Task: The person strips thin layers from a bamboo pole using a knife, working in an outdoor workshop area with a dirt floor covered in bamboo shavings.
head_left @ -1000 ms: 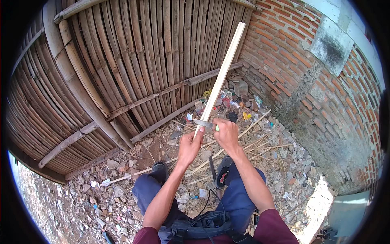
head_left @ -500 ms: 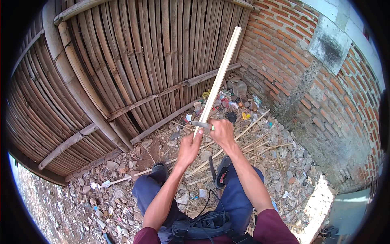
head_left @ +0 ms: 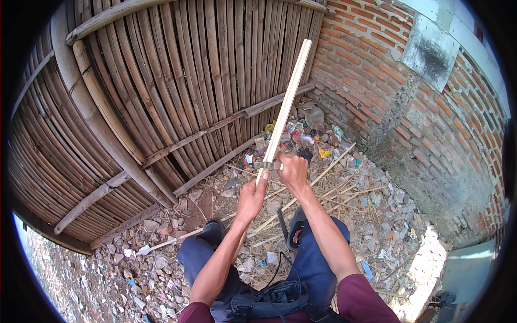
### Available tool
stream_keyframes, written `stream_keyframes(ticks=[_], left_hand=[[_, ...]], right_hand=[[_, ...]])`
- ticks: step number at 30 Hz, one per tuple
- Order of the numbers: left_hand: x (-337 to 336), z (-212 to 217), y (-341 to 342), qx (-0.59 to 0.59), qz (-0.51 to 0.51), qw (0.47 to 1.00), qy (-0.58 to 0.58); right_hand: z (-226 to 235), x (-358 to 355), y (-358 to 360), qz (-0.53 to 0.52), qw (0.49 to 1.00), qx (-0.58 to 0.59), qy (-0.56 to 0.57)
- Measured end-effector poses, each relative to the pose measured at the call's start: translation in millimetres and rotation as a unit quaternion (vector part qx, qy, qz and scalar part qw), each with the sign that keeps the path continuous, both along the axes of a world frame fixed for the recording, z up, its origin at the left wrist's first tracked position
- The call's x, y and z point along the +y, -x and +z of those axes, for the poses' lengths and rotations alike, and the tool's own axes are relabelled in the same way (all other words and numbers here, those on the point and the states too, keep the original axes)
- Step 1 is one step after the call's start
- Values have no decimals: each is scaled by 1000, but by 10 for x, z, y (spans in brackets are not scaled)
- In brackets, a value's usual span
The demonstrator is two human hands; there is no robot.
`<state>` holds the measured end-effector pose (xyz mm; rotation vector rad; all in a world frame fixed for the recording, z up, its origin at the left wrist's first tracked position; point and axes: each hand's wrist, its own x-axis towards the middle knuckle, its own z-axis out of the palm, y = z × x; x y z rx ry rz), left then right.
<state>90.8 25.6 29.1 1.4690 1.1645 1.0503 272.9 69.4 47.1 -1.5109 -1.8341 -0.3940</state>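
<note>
So the pale bamboo strip [head_left: 285, 102] runs from the hands up toward about 1 o'clock, top end near the brick wall [head_left: 409, 113]. Left hand [head_left: 251, 200] is clamped on its lower end, lower down the strip. Right hand [head_left: 293, 171] sits just above at 1 o'clock, gripping a small knife [head_left: 267, 165] laid crosswise against the strip.

The bamboo fence [head_left: 177, 91] closes off the far and left sides; the brick wall [head_left: 409, 113] closes the right. A litter pile [head_left: 301, 134] fills their corner. Open air lies above the rubble ground [head_left: 161, 258] between fence and knees.
</note>
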Motion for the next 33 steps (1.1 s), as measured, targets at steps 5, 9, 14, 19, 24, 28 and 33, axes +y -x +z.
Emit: stream_keyframes(ticks=[5, 9, 14, 19, 24, 28, 33], left_hand=[[-22, 76, -20, 19, 8, 1000, -10], [-6, 43, -11, 27, 6, 999, -19], [-50, -9, 8, 25, -1, 1000, -7], [-277, -93, -26, 63, -51, 997, 16], [-208, -17, 58, -17, -86, 993, 85], [-156, 190, 124, -162, -181, 938, 247], [-167, 258, 97, -185, -213, 925, 254]], right_hand=[[-9, 41, -25, -22, 999, 26, 12], [-27, 71, -68, -17, 1000, 21, -7], [-7, 170, -202, -88, 994, 64, -28], [150, 170, -805, -199, 970, 133, -34], [178, 84, -777, -138, 977, 149, -69], [159, -34, -416, 12, 993, 116, -30], [-30, -168, -226, 48, 997, 52, 33]])
